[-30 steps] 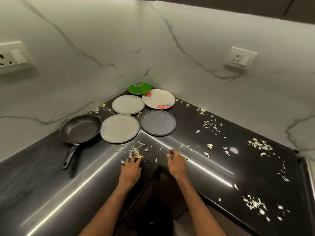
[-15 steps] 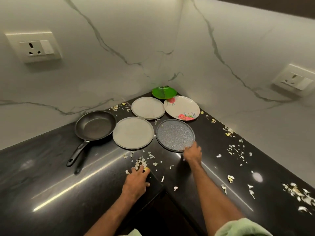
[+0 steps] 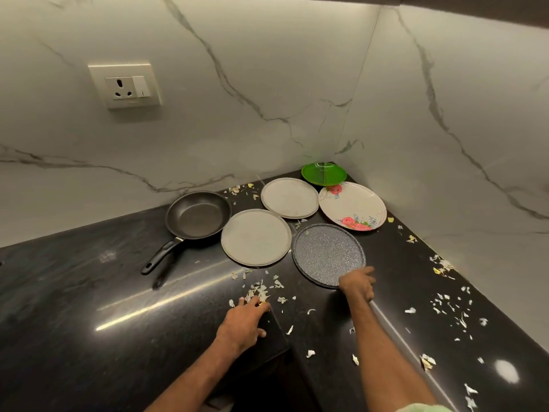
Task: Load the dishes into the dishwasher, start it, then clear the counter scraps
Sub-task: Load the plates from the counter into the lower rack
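Observation:
Several dishes lie flat in the counter's corner: a black frying pan (image 3: 197,215), two plain grey plates (image 3: 256,237) (image 3: 289,198), a dark speckled plate (image 3: 328,253), a white plate with red flowers (image 3: 352,206) and a green plate (image 3: 323,173) at the very back. My right hand (image 3: 357,283) reaches the speckled plate's near rim, fingers stretched onto its edge. My left hand (image 3: 244,321) lies flat on the black counter (image 3: 89,307), fingertips touching a small heap of pale vegetable scraps (image 3: 260,289).
More scraps (image 3: 451,307) are strewn along the right arm of the counter and behind the plates. Marble walls meet in the corner, with a socket (image 3: 126,86) on the left wall. A dark gap (image 3: 267,382) opens below the counter's inner corner.
My right hand moved from the counter edge forward to the speckled plate's near rim. The view swung left and closer. My left hand stayed by the scrap heap.

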Tool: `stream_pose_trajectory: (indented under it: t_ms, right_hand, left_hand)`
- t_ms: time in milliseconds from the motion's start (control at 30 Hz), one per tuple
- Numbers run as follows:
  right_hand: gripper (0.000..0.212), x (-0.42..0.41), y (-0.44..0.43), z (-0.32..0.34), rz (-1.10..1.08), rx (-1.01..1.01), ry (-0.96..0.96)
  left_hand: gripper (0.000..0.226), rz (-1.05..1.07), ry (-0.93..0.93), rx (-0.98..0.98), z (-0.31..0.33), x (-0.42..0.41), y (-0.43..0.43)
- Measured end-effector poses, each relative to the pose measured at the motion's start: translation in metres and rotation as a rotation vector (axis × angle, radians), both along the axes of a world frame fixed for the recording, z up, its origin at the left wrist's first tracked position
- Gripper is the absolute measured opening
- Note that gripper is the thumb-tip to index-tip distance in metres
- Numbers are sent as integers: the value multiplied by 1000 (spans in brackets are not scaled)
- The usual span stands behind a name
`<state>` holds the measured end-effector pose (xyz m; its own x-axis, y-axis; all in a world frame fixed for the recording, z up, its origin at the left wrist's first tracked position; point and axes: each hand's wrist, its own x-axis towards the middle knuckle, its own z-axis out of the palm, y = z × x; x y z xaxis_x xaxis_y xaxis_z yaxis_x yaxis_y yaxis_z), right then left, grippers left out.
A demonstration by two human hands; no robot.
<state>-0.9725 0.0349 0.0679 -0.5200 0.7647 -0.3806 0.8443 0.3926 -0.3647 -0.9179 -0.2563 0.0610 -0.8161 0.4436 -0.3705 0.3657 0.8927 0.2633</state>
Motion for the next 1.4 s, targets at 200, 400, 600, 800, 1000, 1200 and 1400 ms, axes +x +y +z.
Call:
stream_pose_trajectory:
  t_ms: [200,400,600,800,1000,1200,1400]
  right_hand:
    - [57,19,6,-1,-66,-63,40]
    - [47,56,3,0,-151,-126,215]
    - [14,102,-14,22,-487,-684,814]
    - [16,175,-54,41,-520,-952,1116]
    - [39,243,-110,66,-503,-1035,1325]
    - [41,334,-139,76,-748,-840,1391]
    - [32,413,-147,83,-873,-818,1377]
  left_hand:
    - [64,18,12,-6,-2,2,1]
    - [66,8,19,2,-2,2,1]
    - [63,-44,64,5,-1,2,-5]
    - [58,-132,117,-57,6,-5,-3]
    - [23,77,-252,781,51,20,38]
    - [35,259,-988,1206,89,102,63]
    - [39,70,-1113,1052,85,172,80]
